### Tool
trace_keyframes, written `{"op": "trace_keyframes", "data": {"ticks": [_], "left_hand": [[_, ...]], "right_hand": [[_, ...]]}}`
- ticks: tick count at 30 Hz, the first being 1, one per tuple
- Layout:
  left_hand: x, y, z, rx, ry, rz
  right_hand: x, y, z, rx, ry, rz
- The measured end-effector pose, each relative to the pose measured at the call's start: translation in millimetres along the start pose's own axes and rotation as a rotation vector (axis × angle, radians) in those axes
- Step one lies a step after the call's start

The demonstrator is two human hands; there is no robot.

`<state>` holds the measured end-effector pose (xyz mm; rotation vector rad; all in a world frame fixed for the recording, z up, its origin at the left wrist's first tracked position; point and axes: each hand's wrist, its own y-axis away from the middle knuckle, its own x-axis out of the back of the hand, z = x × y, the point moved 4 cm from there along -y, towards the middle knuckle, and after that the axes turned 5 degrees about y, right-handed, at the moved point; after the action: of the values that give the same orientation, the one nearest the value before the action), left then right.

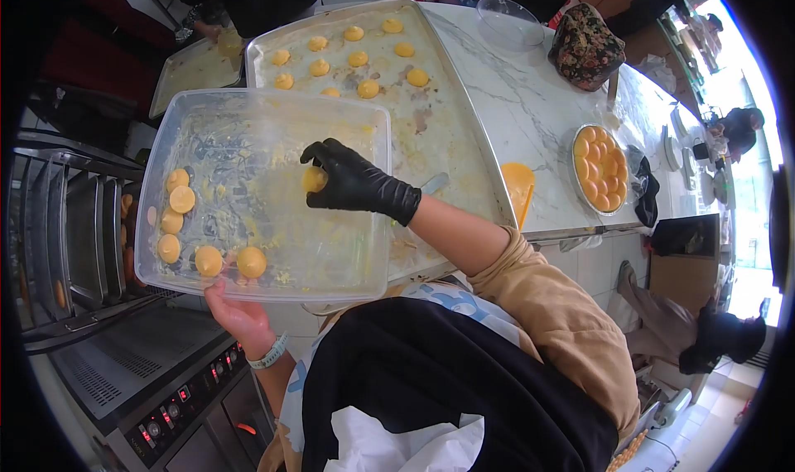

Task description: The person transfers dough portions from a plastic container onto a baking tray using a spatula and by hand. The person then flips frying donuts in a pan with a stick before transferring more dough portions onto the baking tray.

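Note:
My right hand [356, 182], in a black glove, pinches a yellow dough ball [314, 180] above a clear plastic container [273, 141]. Bare and wearing a watch, my left hand [240, 313] grips the container's near edge from below. Several yellow dough balls [208, 261] lie along the container's left and near sides, and yellow smears mark its bottom. Beyond and partly under the container is a large metal tray [447, 149] with rows of yellow dough pieces [358, 59]. The container hides part of that tray.
On the marble table [489, 91] are an orange scraper [517, 189], a round pan of dough balls [600, 170], a floral bag [586, 45] and a clear bowl [509, 23]. An oven [166, 397] and tray rack [83, 232] stand left. Other people are at the far left and right.

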<state>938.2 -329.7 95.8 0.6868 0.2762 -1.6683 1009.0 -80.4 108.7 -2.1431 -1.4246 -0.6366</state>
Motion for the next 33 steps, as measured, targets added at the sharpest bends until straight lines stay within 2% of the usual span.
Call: {"op": "trace_keyframes", "data": {"ticks": [3,4,5,7,9,10,13,15,20,23,27,28,30,31,32,33], "left_hand": [[-3.0,0.5,3.3,0.009,0.014,-0.004],[-3.8,1.2,5.9,0.017,0.014,0.002],[-4.6,2.3,6.7,0.025,0.014,0.009],[2.4,-1.7,7.7,0.029,0.043,0.001],[8.8,-6.3,8.7,0.043,0.063,-0.013],[11.8,-8.2,8.7,0.055,0.072,-0.024],[12.2,-9.2,8.7,0.023,0.082,-0.007],[16.4,-10.7,12.9,-0.013,0.086,0.026],[54.7,-10.6,24.4,-0.08,0.106,0.094],[42.6,0.9,27.6,-0.143,0.071,0.169],[63.2,4.1,22.8,-0.04,0.111,0.081],[65.0,9.1,23.2,-0.018,0.119,0.059],[59.9,16.4,18.5,-0.032,0.186,0.096],[75.8,14.1,11.3,0.008,0.238,0.031],[74.4,16.1,9.7,-0.015,0.229,0.056],[72.7,17.8,7.9,-0.038,0.219,0.082]], "right_hand": [[21.8,-3.4,7.2,-0.074,-0.41,-0.056],[38.3,-7.2,8.0,0.027,-0.532,0.065],[62.2,-3.2,16.1,-0.025,-0.563,0.098],[111.1,5.9,40.8,-0.068,-0.446,0.353],[139.1,11.7,97.3,-0.198,-0.299,0.51],[150.0,14.8,123.7,-0.198,-0.013,0.594],[146.0,29.9,194.7,-0.225,0.243,0.541],[140.0,35.7,214.8,-0.224,0.406,0.476],[134.9,39.7,222.6,-0.203,0.324,0.485],[138.8,39.1,227.3,-0.213,0.288,0.468],[141.8,35.1,199.6,-0.138,0.346,0.521],[145.7,27.8,170.6,-0.069,0.291,0.565],[140.4,11.7,91.5,0.038,0.084,0.511],[128.2,5.1,52.4,0.107,0.049,0.366],[111.9,3.1,18.8,0.183,0.027,0.229],[86.2,1.6,-8.5,0.222,-0.009,-0.006]]}}
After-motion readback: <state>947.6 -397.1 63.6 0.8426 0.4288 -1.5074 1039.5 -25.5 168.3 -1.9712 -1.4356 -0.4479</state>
